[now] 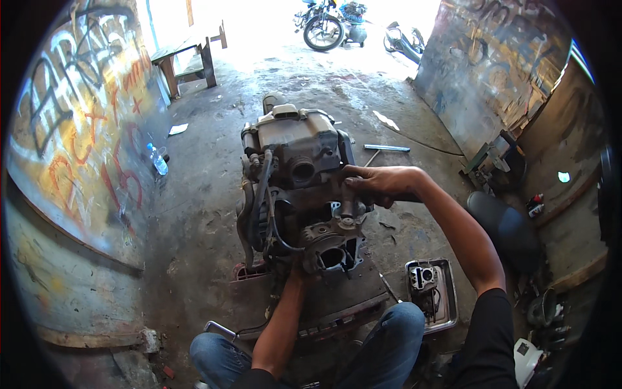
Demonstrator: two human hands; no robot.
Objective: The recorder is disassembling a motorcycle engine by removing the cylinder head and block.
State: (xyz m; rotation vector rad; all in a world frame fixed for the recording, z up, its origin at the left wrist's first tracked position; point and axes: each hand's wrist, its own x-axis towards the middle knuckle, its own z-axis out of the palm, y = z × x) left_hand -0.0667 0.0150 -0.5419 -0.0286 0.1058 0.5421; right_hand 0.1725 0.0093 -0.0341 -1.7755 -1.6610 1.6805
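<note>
In front of my knees an engine (295,139) stands on a low dark stand (259,295), its round cylinder bore (333,258) facing me. My right hand (372,185) reaches to the engine's right side, fingers curled around a dark, upright tubular part (348,204). Beneath the bore, my left hand (302,275) goes in under the engine; its fingers are hidden behind the metal. A dark hose (277,227) loops down the engine's left side.
Right of my knee, a metal tray (451,305) holds a metal engine part (422,279). A T-handle tool (387,148) lies beyond my right hand. A dark motorcycle seat (502,223) sits at right, a water bottle (157,160) by the left wall, and a bench (188,55) farther back.
</note>
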